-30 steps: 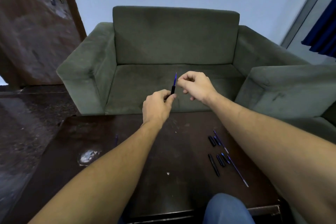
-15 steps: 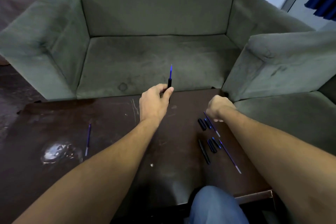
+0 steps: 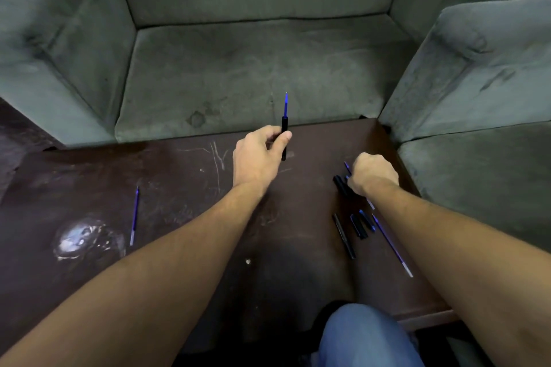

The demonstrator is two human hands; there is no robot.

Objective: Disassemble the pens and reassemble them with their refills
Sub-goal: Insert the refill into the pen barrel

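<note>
My left hand [image 3: 256, 158] is raised above the far edge of the dark table [image 3: 179, 176] and shut on a black pen barrel [image 3: 284, 143], held upright. A blue refill [image 3: 286, 104] sticks out of the barrel's top. My right hand [image 3: 372, 176] is down on the table at the right, its fingers curled onto a short black pen piece [image 3: 340, 185]. Just nearer to me lie a long black barrel [image 3: 343, 236], short black pieces [image 3: 359, 226] and a long blue refill [image 3: 392, 244]. One more blue refill [image 3: 134, 214] lies alone at the left.
A grey-green sofa [image 3: 253, 68] stands right against the table's far edge, and a second one [image 3: 477, 68] closes in the right side. A shiny smear [image 3: 83, 240] marks the table at the left. My knee in blue jeans [image 3: 363, 337] is at the near edge.
My right hand left the refill's tip, dropped to the table's right side and closed on the black piece. My left hand kept the barrel upright. My head tilted down.
</note>
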